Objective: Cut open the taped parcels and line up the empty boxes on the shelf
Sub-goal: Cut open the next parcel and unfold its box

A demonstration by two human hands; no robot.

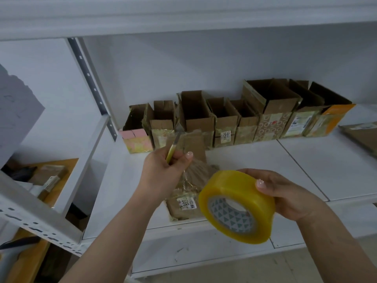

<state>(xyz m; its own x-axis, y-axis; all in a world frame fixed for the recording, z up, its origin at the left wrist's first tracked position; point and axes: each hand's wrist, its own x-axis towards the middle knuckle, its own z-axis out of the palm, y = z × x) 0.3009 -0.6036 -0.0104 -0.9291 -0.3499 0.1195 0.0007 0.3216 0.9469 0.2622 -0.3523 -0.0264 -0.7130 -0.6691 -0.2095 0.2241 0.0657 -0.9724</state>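
Nearest, right hand [285, 193] gripping a roll of yellow packing tape [237, 206], fingers curled round its outer edge, thumb on top, core tilted toward the camera; left hand [163, 172] beside it, fingers pinched round the yellow handle of a utility knife [174, 142], blade pointing up and away; beneath both hands, a flat brown parcel [188, 193] wrapped in clear tape, lying on the white shelf [255, 164] near its front edge, white label facing up; behind, against the back wall, a row of opened cardboard boxes [234, 117] standing side by side, flaps up; further right, another parcel [361, 137] lying flat at the frame edge.
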